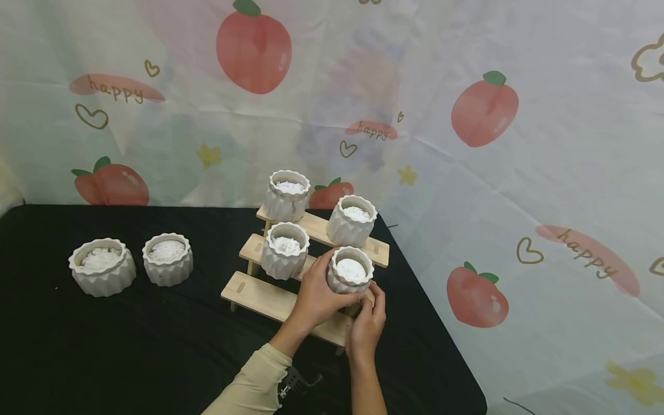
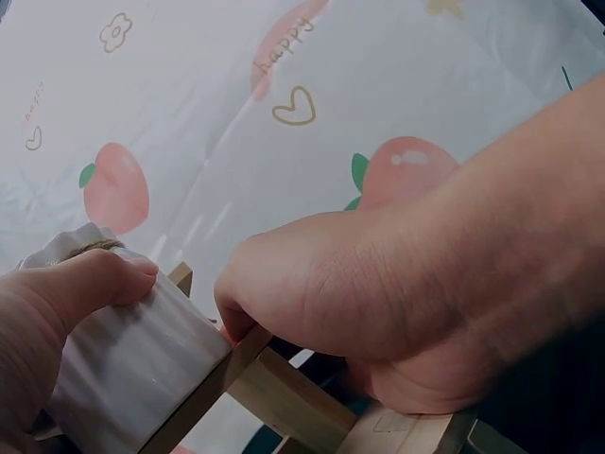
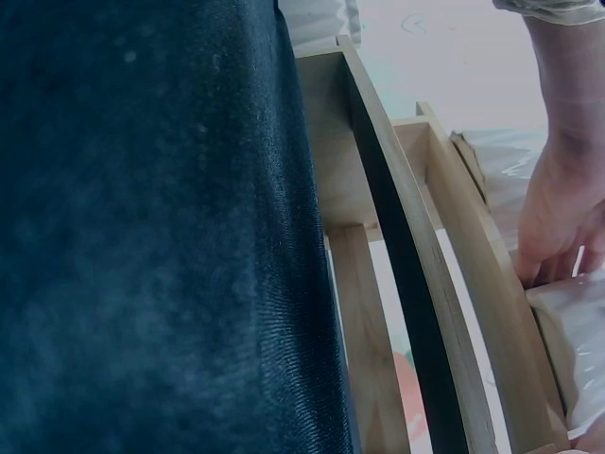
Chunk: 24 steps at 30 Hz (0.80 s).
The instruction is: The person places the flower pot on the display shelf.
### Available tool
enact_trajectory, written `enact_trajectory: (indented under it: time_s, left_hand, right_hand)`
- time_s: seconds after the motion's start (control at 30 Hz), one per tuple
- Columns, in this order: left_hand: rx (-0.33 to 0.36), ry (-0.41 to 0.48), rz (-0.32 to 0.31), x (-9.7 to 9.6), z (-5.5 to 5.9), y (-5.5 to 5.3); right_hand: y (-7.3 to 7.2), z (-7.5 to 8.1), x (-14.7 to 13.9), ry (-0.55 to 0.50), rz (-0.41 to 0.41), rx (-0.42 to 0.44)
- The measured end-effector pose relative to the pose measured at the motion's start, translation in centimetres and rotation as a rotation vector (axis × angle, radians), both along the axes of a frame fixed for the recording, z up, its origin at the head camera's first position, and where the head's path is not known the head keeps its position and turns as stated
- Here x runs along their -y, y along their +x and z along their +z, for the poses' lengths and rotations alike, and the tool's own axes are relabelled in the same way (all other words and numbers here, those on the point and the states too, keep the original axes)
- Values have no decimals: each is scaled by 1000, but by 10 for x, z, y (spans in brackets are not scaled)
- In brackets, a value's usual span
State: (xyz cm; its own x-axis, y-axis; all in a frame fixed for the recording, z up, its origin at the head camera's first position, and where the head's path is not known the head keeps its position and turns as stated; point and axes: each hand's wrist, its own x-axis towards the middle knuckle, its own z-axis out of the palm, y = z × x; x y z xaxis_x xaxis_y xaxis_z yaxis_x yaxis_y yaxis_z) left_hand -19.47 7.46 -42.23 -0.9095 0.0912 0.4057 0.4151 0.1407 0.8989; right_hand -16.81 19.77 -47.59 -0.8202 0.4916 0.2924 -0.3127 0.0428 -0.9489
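Note:
A tiered wooden stand (image 1: pixel 264 297) carries several white fluted pots with a white filling. My left hand (image 1: pixel 317 295) grips the pot (image 1: pixel 350 281) at the right end of its middle step. In the left wrist view, the left thumb presses that pot (image 2: pixel 142 364) just below a twine band. My right hand (image 1: pixel 366 323) is at the end of the same step, below the pot, with its fingers curled round the step's edge. Left of the gripped pot stands another pot (image 1: pixel 284 256); two pots, one (image 1: pixel 286 202) and another (image 1: pixel 350 227), occupy the top step.
On the black-covered table (image 1: pixel 129 346), a wide pot (image 1: pixel 104 276) and a smaller pot (image 1: pixel 168 266) stand to the left. A fruit-printed curtain (image 1: pixel 332 75) hangs behind and along the right side. The table's right edge runs close to the stand.

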Motion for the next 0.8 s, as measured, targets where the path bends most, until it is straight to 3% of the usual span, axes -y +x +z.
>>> enact_trajectory:
  time_s: [0.53, 0.8]
  left_hand:
    - [13, 17, -26, 4, 0, 1]
    - [33, -26, -38, 10, 0, 5]
  right_hand:
    - [-1, 1, 2, -25, 14, -7]
    - [0, 0, 1, -36, -1, -8]
